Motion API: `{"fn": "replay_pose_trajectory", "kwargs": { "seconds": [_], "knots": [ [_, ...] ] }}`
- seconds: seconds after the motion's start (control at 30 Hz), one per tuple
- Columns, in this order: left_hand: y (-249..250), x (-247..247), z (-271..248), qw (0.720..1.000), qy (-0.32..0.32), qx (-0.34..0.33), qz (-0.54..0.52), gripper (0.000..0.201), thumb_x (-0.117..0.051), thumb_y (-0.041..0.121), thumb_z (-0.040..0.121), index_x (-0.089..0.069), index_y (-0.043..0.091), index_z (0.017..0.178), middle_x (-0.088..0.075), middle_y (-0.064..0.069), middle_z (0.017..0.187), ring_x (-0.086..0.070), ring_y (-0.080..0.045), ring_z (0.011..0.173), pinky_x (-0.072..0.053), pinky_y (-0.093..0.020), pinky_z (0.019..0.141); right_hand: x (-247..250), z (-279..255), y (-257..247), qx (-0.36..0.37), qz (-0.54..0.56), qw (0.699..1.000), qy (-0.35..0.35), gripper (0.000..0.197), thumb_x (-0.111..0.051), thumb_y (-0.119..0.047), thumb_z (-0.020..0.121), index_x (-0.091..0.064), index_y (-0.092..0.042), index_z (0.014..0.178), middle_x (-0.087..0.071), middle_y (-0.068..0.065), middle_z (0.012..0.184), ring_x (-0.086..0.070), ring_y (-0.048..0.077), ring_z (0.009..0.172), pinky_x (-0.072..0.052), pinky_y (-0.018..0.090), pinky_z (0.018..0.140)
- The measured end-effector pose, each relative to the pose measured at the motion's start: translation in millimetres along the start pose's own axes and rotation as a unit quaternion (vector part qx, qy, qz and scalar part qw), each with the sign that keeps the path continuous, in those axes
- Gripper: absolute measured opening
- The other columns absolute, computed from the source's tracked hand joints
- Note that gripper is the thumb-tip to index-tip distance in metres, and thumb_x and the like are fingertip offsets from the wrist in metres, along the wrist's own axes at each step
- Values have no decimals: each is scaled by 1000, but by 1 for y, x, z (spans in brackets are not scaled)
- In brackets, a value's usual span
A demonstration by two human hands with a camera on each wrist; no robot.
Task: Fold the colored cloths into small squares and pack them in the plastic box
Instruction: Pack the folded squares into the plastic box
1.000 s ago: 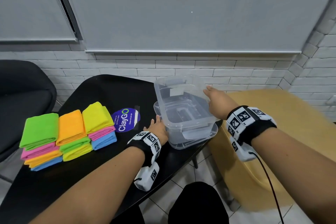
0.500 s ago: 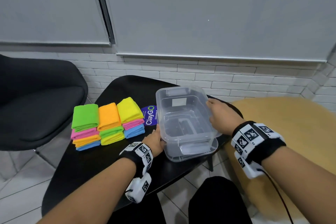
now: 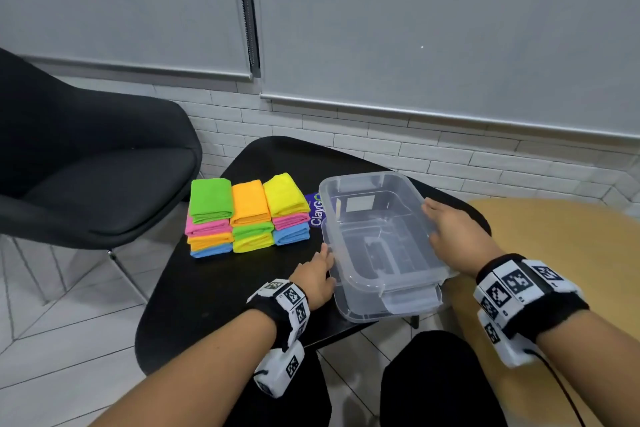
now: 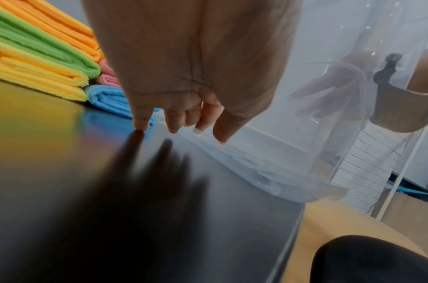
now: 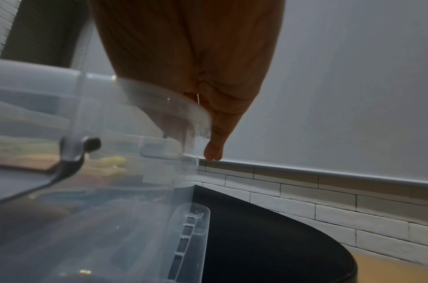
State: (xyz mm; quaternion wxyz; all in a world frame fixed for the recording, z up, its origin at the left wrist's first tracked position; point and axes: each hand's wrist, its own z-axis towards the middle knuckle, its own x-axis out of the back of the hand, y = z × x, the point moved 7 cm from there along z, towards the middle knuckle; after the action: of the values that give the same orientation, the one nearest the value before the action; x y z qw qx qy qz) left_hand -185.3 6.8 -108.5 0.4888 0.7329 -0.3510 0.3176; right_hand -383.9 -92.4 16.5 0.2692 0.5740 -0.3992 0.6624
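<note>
Three stacks of folded cloths [image 3: 249,215] in green, orange, yellow, pink and blue stand on the black table [image 3: 225,288]. To their right the clear plastic box [image 3: 353,179] stands empty on its lid [image 3: 412,305]. My right hand [image 3: 450,236] grips the box's right rim, thumb inside. My left hand [image 3: 315,274] lies against the box's left wall with straight fingers. In the left wrist view the left hand [image 4: 181,132] touches the tabletop with its fingertips [image 4: 140,125], between the cloths [image 4: 38,57] and the box [image 4: 329,95]. In the right wrist view the right hand [image 5: 208,114] holds the box's rim [image 5: 159,95].
A purple ClayGo sticker [image 3: 317,215] shows between cloths and box. A black chair [image 3: 86,166] stands at the left, a tan round table [image 3: 554,253] at the right. The box's lid overhangs the table's near edge. My knees [image 3: 433,374] are below.
The box has come down from a tilt to sit level and has slid left toward the cloths, covering part of the sticker. Both hands stayed at its sides.
</note>
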Motion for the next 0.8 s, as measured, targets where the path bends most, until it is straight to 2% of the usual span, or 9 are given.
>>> {"fn": "replay_pose_trajectory", "kwargs": {
  "seconds": [0.07,0.13,0.23,0.33,0.4,0.47,0.57,0.7,0.8],
  "knots": [
    [1,1,-1,1000,6,-3,12,69,-48,19,98,-7,17,154,1,-4,161,-13,-24,147,-21,-45,118,-1,-2,-1,-2,16,1000,-11,60,-49,-11,94,-28,-11,150,-20,2,158,-28,19,142,-28,33,115],
    [3,9,-5,999,31,-9,8,66,-46,19,99,-8,14,154,0,-6,161,-10,-22,148,-17,-38,119,2,-1,-5,-6,18,999,-31,63,-51,-18,95,-25,-14,151,-17,4,159,-25,20,144,-27,34,116],
    [0,38,-18,994,104,-17,-37,58,-45,22,100,-20,16,152,-27,-7,156,-26,-22,143,-23,-31,115,25,6,-24,13,13,1000,-9,58,-52,-26,93,-33,-19,148,-31,5,154,-33,21,139,-31,35,112],
    [-12,85,-37,980,179,-18,-87,39,-49,20,97,-50,17,136,-65,-8,119,-59,-24,112,-43,-30,93,61,15,-68,33,14,999,26,54,-53,-25,93,-40,-17,144,-46,6,144,-47,24,128,-37,34,105],
    [-29,121,-51,968,223,-11,-112,30,-51,16,95,-61,19,123,-72,-5,93,-65,-22,87,-50,-30,75,84,22,-108,46,24,998,40,52,-53,-23,93,-41,-15,144,-53,7,138,-53,24,121,-39,31,101],
    [-53,156,-67,952,267,8,-148,25,-51,14,94,-66,17,113,-72,-1,82,-67,-21,79,-53,-31,68,103,31,-153,75,33,995,58,48,-52,-22,93,-46,-14,141,-62,7,126,-58,21,110,-40,27,93],
    [-92,201,-90,926,321,52,-193,17,-53,15,94,-66,16,104,-71,-3,82,-68,-22,82,-57,-34,71,117,50,-217,113,50,990,75,43,-53,-21,92,-52,-10,135,-63,8,123,-54,24,115,-38,26,95],
    [-143,237,-106,908,358,101,-194,19,-58,20,90,-70,18,105,-71,-8,95,-67,-24,90,-54,-37,87,105,75,-282,125,71,987,69,40,-54,-20,91,-58,-5,127,-61,13,125,-54,30,118,-41,31,99],
    [-171,242,-106,900,358,132,-212,20,-57,17,90,-70,14,105,-71,-10,100,-69,-26,89,-53,-29,81,67,93,-309,117,80,989,43,33,-55,-17,89,-64,3,114,-66,17,110,-59,33,106,-49,35,91]
  ]
}}
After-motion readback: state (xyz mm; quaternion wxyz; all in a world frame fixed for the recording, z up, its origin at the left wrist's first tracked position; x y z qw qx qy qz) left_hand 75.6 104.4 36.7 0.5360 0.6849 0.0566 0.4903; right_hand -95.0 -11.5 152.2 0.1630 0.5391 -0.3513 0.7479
